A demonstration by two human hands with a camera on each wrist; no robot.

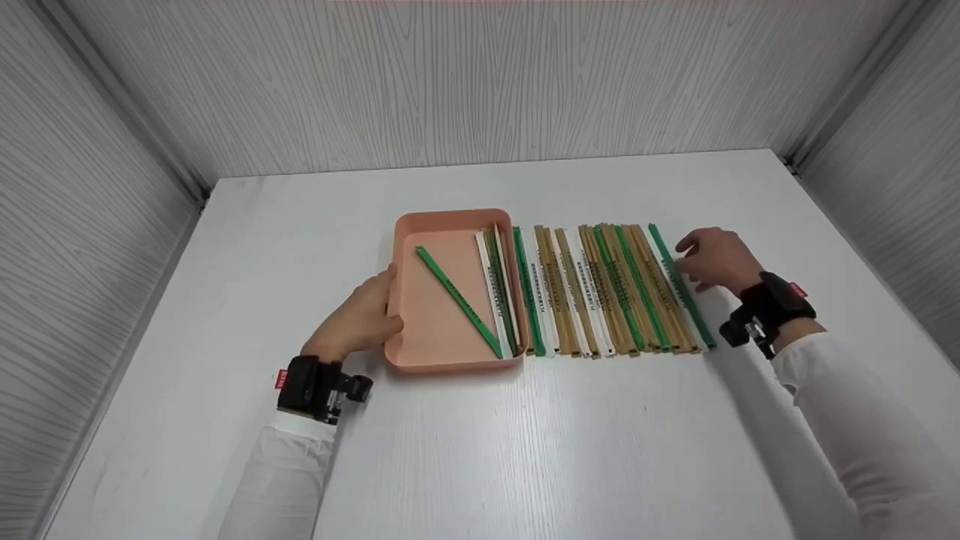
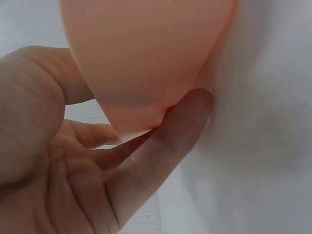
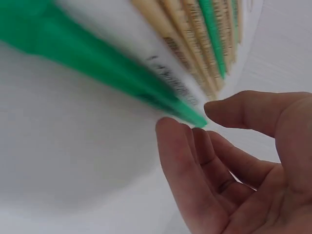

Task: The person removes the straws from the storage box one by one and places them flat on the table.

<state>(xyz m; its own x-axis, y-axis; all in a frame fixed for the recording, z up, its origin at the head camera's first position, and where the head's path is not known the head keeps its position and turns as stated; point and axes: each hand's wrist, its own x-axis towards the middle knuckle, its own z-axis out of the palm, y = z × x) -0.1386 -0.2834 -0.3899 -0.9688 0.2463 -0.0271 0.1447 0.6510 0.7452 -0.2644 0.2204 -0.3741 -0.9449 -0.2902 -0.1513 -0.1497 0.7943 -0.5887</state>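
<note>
A pink tray (image 1: 450,367) sits mid-table, its left wall gripped by my left hand (image 1: 358,315). In the left wrist view, fingers lie along the outside of the tray (image 2: 141,58). Inside it, a green wrapped stick (image 1: 454,296) lies slanted, with several white, green and brown ones (image 1: 492,292) along the right wall. My right hand (image 1: 718,259) is beside the green stick (image 1: 699,319) at the row's right end. The right wrist view shows this hand's thumb and fingers (image 3: 168,146) apart, near the tip of that green stick (image 3: 107,70).
Side by side to the right of the tray lies a row of slim wrapped sticks (image 1: 611,292), brown, white and green with printed text. The white table (image 1: 487,450) is bordered by a grey wood-grain back panel (image 1: 480,90) and side panels.
</note>
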